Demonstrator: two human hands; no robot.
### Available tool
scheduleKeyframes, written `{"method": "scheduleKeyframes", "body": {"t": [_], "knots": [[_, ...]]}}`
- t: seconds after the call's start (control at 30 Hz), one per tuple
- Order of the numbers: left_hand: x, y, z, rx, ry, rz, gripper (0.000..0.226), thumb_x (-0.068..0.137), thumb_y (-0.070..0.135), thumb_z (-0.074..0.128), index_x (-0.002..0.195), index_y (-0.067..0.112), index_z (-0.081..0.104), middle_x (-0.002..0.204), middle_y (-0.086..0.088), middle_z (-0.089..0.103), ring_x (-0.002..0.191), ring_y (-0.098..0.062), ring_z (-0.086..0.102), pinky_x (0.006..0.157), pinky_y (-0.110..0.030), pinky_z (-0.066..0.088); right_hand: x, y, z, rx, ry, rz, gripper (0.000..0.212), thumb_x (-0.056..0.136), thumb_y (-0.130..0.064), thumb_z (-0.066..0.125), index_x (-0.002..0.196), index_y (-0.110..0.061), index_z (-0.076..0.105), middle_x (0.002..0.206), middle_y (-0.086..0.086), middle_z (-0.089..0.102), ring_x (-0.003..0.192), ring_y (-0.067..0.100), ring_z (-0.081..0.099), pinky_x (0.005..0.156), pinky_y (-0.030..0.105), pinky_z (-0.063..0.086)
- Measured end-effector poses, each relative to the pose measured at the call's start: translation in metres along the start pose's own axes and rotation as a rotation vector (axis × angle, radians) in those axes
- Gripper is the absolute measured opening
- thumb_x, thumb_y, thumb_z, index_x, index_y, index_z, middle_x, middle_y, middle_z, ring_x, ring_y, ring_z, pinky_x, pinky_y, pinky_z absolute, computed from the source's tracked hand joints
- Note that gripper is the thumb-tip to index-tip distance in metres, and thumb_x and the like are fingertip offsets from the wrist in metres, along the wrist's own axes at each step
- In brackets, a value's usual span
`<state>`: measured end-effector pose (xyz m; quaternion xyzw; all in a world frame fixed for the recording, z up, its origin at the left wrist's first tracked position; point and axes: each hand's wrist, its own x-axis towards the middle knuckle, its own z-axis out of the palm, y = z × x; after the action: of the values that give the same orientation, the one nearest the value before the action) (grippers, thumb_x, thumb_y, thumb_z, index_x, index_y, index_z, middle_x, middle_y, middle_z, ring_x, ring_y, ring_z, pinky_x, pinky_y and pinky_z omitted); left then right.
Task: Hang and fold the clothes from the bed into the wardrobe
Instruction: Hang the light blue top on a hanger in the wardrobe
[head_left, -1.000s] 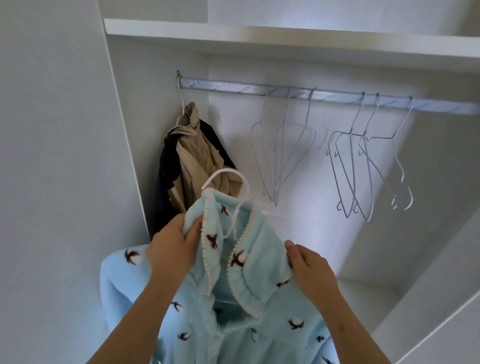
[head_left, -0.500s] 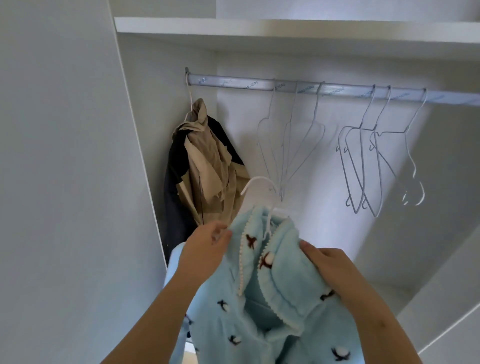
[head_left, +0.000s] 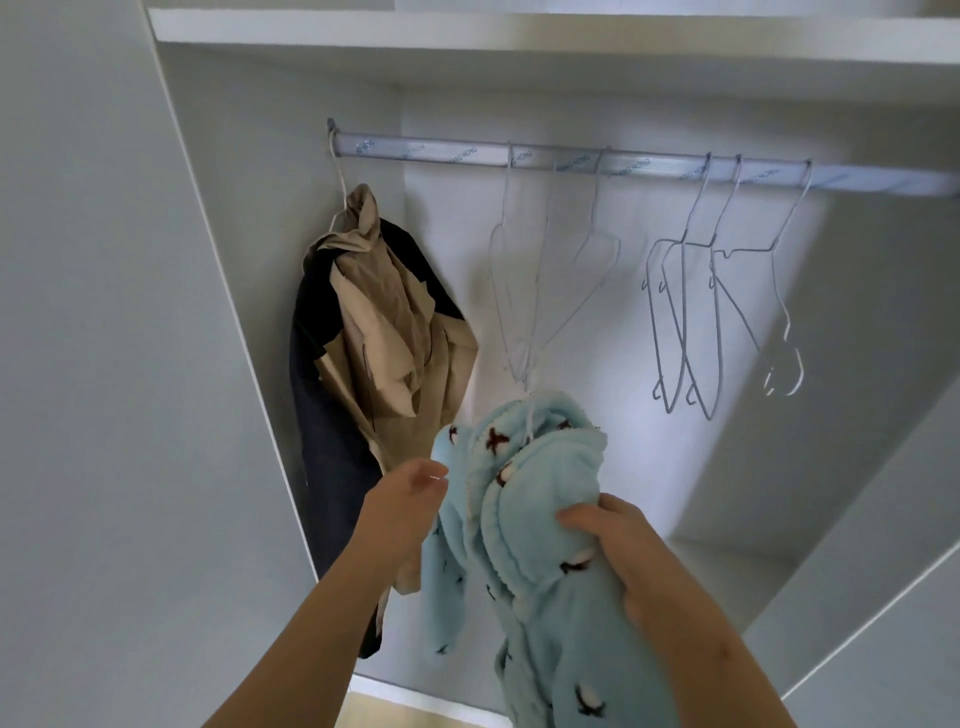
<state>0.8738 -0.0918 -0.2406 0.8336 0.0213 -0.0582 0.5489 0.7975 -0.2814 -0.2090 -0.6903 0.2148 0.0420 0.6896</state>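
Observation:
A light blue fleece garment (head_left: 524, 525) with small dark and white motifs is held up inside the wardrobe, bunched at the collar. A thin white hanger wire (head_left: 529, 419) pokes out of the collar; its hook is mostly hidden. My left hand (head_left: 410, 501) pinches the collar's left edge. My right hand (head_left: 615, 543) grips the cloth on the right side. The garment sits well below the silver hanging rail (head_left: 571, 162), between the hung clothes and the empty hangers.
A beige garment (head_left: 387, 332) over a dark one (head_left: 324, 415) hangs at the rail's left end. Several empty wire hangers (head_left: 681, 322) hang along the middle and right of the rail. A white shelf (head_left: 519, 36) runs above; the wardrobe floor (head_left: 727, 566) is below right.
Both hands have carried the blue garment up and deeper into the wardrobe. The collar has bunched together, and the white hanger hook, plainly seen before, is now mostly buried in it.

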Motion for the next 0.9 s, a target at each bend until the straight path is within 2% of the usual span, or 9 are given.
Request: {"method": "scheduleKeyframes", "body": {"t": [0.07, 0.13, 0.3, 0.47, 0.53, 0.6, 0.7, 0.8, 0.9], "knots": [[0.000, 0.001, 0.004, -0.012, 0.012, -0.006, 0.013, 0.092, 0.023, 0.051, 0.098, 0.029, 0.061, 0.099, 0.005, 0.063, 0.095, -0.016, 0.060, 0.089, -0.032, 0.047, -0.002, -0.005, 0.007, -0.018, -0.070, -0.024, 0.024, 0.079, 0.000, 0.059, 0.100, -0.010, 0.064, 0.096, 0.013, 0.071, 0.092, 0.033, 0.066, 0.083, 0.045, 0.055], [0.000, 0.006, 0.006, -0.025, 0.036, -0.001, 0.016, 0.092, 0.020, 0.051, 0.103, 0.023, 0.063, 0.100, 0.004, 0.065, 0.095, -0.016, 0.060, 0.091, -0.033, 0.046, -0.002, -0.012, 0.015, -0.078, -0.134, -0.063, 0.025, 0.079, 0.001, 0.057, 0.099, -0.011, 0.064, 0.098, 0.013, 0.070, 0.092, 0.032, 0.065, 0.079, 0.041, 0.056], [0.007, 0.025, -0.005, -0.025, 0.107, 0.060, 0.020, 0.092, 0.021, 0.052, 0.109, 0.021, 0.062, 0.105, 0.004, 0.062, 0.098, -0.014, 0.057, 0.088, -0.029, 0.046, 0.009, -0.034, 0.037, -0.167, -0.156, -0.238, 0.022, 0.086, -0.004, 0.054, 0.106, -0.004, 0.063, 0.105, 0.013, 0.067, 0.099, 0.027, 0.063, 0.085, 0.035, 0.050], [0.028, 0.029, -0.031, -0.070, 0.181, 0.105, 0.014, 0.092, 0.020, 0.051, 0.096, 0.029, 0.061, 0.101, 0.009, 0.062, 0.094, -0.008, 0.056, 0.078, -0.023, 0.044, 0.023, -0.044, 0.072, -0.122, -0.151, -0.269, 0.030, 0.093, -0.017, 0.051, 0.121, -0.009, 0.052, 0.115, 0.011, 0.060, 0.103, 0.025, 0.059, 0.092, 0.038, 0.050], [0.038, 0.028, -0.041, -0.099, 0.209, 0.103, 0.016, 0.092, 0.020, 0.052, 0.088, 0.033, 0.061, 0.097, 0.010, 0.062, 0.093, -0.009, 0.057, 0.076, -0.023, 0.045, 0.032, -0.050, 0.087, -0.060, -0.182, -0.281, 0.030, 0.094, -0.019, 0.050, 0.124, -0.013, 0.049, 0.115, 0.006, 0.060, 0.101, 0.020, 0.060, 0.085, 0.031, 0.053], [0.051, 0.028, -0.051, -0.129, 0.237, 0.105, 0.017, 0.092, 0.020, 0.053, 0.086, 0.033, 0.062, 0.095, 0.009, 0.064, 0.093, -0.011, 0.058, 0.081, -0.027, 0.049, 0.041, -0.056, 0.104, -0.002, -0.213, -0.305, 0.028, 0.093, -0.018, 0.051, 0.121, -0.017, 0.050, 0.111, 0.001, 0.061, 0.097, 0.014, 0.060, 0.078, 0.024, 0.053], [0.077, 0.031, -0.069, -0.151, 0.257, 0.130, 0.016, 0.090, 0.019, 0.054, 0.086, 0.031, 0.064, 0.094, 0.007, 0.065, 0.092, -0.012, 0.060, 0.084, -0.031, 0.051, 0.060, -0.068, 0.127, 0.024, -0.221, -0.324, 0.028, 0.088, -0.012, 0.058, 0.115, -0.017, 0.054, 0.108, 0.003, 0.064, 0.097, 0.018, 0.063, 0.085, 0.035, 0.055], [0.106, 0.036, -0.082, -0.172, 0.227, 0.186, 0.016, 0.090, 0.019, 0.055, 0.085, 0.031, 0.064, 0.093, 0.009, 0.065, 0.090, -0.009, 0.059, 0.078, -0.025, 0.048, 0.082, -0.085, 0.143, 0.044, -0.191, -0.350, 0.025, 0.083, -0.002, 0.058, 0.106, -0.012, 0.058, 0.104, 0.014, 0.065, 0.095, 0.030, 0.064, 0.086, 0.049, 0.054], [0.136, 0.047, -0.093, -0.191, 0.195, 0.233, 0.016, 0.091, 0.020, 0.054, 0.085, 0.032, 0.063, 0.092, 0.010, 0.065, 0.089, -0.008, 0.059, 0.076, -0.023, 0.047, 0.105, -0.105, 0.154, 0.043, -0.129, -0.428, 0.024, 0.082, 0.002, 0.055, 0.103, -0.011, 0.059, 0.098, 0.015, 0.066, 0.090, 0.030, 0.065, 0.079, 0.043, 0.057]]}}
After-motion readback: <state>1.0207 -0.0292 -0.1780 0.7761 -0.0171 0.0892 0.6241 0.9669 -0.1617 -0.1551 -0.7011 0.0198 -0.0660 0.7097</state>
